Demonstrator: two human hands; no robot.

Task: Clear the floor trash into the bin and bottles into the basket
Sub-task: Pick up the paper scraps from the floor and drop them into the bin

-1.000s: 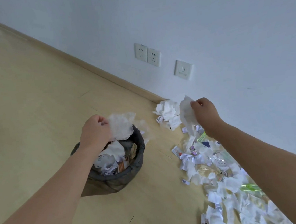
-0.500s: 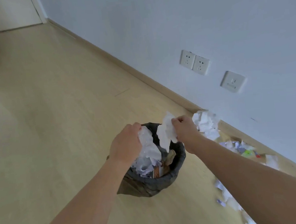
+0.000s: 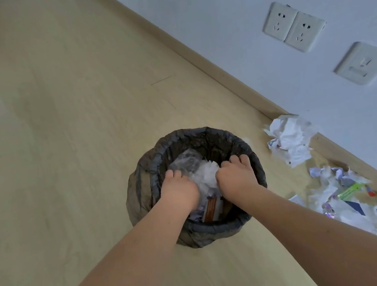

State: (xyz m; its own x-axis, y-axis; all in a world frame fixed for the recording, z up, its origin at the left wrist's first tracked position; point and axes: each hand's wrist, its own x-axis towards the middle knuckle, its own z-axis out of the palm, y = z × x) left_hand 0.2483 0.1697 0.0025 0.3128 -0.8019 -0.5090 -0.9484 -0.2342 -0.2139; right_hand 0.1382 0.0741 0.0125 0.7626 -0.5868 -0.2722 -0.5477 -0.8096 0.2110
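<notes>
Both hands now inside bin (image 3: 205, 228), down from above its rim half a second ago. Left hand (image 3: 179, 191) and right hand (image 3: 236, 178) curl round white tissue (image 3: 203, 175), pressing it in. Litter pile (image 3: 341, 194) remains on floor (image 3: 65, 132); no bottles or basket in view.

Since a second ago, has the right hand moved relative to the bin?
Yes. The right hand has moved from over the floor litter leftward and down into the bin, pressing on the white paper there.

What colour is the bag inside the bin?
Black, crinkly bin bag, seen in the head view.
</notes>
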